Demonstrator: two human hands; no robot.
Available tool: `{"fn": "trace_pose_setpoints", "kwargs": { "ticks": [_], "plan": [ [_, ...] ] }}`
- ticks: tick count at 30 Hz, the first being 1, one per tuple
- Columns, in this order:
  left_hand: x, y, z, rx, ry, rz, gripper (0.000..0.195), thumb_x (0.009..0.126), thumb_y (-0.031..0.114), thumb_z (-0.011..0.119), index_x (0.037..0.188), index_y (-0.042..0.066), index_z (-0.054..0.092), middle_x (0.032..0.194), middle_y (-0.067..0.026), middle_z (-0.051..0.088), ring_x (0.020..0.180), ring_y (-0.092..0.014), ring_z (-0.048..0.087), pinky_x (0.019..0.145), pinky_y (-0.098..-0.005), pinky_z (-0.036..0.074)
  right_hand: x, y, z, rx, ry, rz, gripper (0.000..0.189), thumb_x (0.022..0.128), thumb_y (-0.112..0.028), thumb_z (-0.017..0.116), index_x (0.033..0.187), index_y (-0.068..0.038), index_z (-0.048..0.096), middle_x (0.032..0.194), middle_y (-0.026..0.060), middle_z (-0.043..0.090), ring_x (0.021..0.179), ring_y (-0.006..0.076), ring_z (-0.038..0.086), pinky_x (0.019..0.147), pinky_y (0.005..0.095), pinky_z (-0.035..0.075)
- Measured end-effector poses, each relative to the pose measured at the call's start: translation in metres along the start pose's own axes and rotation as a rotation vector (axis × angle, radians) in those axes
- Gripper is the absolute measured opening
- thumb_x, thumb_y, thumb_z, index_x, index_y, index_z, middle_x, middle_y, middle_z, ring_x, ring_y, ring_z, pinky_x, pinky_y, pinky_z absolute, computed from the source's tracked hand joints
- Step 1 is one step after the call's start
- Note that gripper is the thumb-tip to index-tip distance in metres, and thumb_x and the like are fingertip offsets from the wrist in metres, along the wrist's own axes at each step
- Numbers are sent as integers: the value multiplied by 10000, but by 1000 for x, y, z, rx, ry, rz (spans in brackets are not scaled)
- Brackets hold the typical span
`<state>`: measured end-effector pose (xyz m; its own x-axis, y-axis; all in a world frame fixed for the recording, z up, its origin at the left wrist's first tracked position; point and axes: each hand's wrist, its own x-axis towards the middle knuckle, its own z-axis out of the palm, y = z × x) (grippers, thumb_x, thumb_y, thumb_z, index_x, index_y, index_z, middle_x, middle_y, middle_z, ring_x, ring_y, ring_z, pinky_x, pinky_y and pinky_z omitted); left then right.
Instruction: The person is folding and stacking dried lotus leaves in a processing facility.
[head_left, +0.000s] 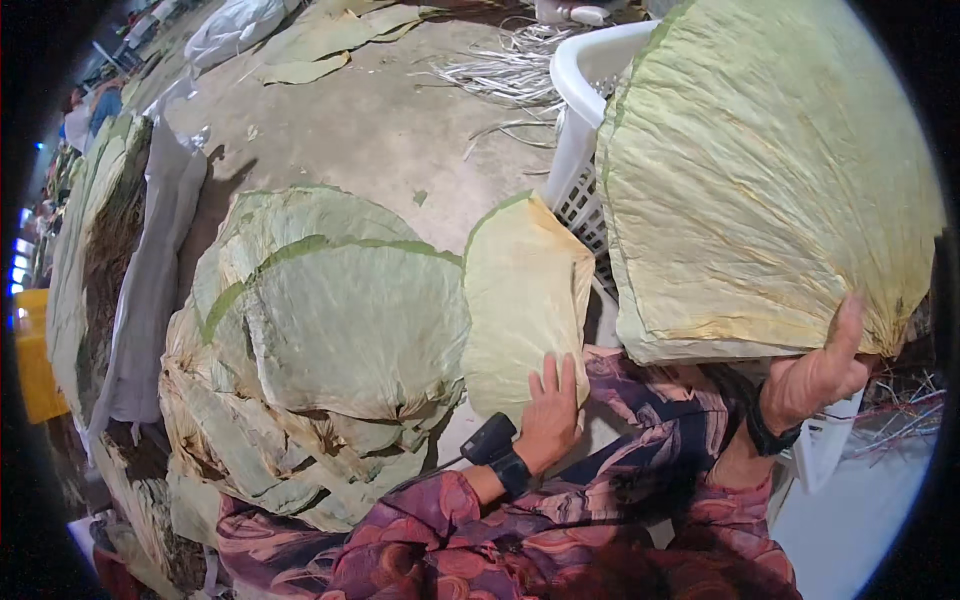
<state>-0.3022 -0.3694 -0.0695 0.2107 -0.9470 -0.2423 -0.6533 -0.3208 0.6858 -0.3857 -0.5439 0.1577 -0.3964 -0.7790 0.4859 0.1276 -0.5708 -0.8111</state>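
Note:
My left hand (549, 427) lies with its fingers extended on the lower end of a folded, pale green dried leaf (517, 292). To the right, my right hand (821, 367) holds a stack of large dried leaves (735, 187) near their stem end, thumb on top and the other fingers hidden beneath. The leaves rest over a white plastic basket (574, 142). Left of the folded leaf is a pile of dried leaves (360, 322), with green edges on the upper ones and crumpled brown parts below.
A tall leaf bundle (97, 255) and a white woven sack (150, 300) stand at the left, beside a yellow container (37, 356). White strips (510, 67) lie on the floor behind the basket. Flat leaves (330, 37) and a white bag (236, 30) lie farther back.

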Motion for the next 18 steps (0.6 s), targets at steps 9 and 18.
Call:
{"fn": "trace_pose_setpoints", "kwargs": {
  "ticks": [9,18],
  "plan": [
    [42,-4,-76,-185,380,4,420,774,-23,430,1190,-52,380,1005,-325,537,761,-493,575,662,-563,457,9,7,-14,-21,-6,-54,322,877,-117,625,1088,125,591,1102,190,623,895,230,639,791,383,538],
    [130,9,3,360,433,-264,763,753,207,676,1367,-36,293,1187,-279,454,866,-481,576,686,-508,518,5,6,-13,-24,0,-1,387,877,-159,646,1137,117,568,1104,174,624,900,227,636,784,352,536]
  ]
}}
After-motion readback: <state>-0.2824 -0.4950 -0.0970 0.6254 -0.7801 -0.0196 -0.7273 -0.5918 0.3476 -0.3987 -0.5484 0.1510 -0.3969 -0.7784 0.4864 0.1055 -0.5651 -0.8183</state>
